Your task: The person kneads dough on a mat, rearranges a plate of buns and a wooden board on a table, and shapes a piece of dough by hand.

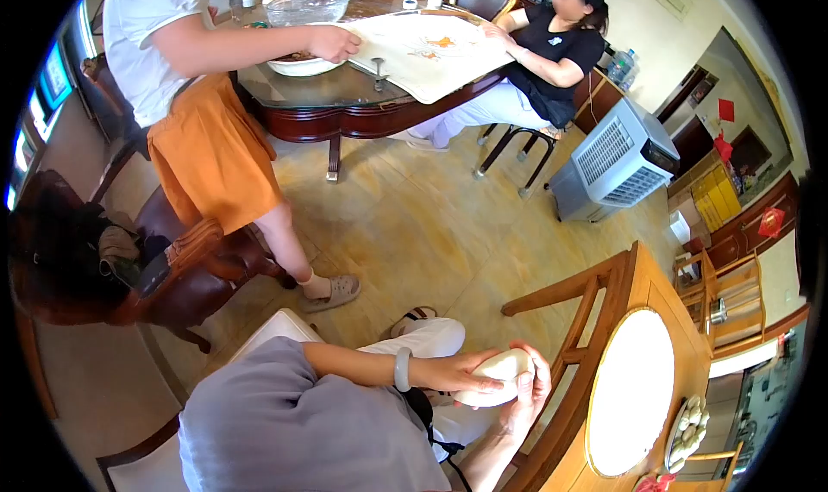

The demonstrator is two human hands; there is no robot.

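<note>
A smooth, pale lump of what looks like dough (502,373) is held between both hands above the lap. My left hand (457,375), with a pale bangle at the wrist, has its fingers pressed on the lump's left side. My right hand (528,397) wraps round the right side, with its thumb in front and its fingers behind. Just right of the hands stands a wooden table (565,406) with a bright round board (634,393) on it.
A plate of pale pieces (688,432) lies beyond the round board. Across the floor, a standing person (207,138) and a seated person (552,61) are at a dark table (345,123) with a white mat (431,52). An air cooler (612,160) stands behind.
</note>
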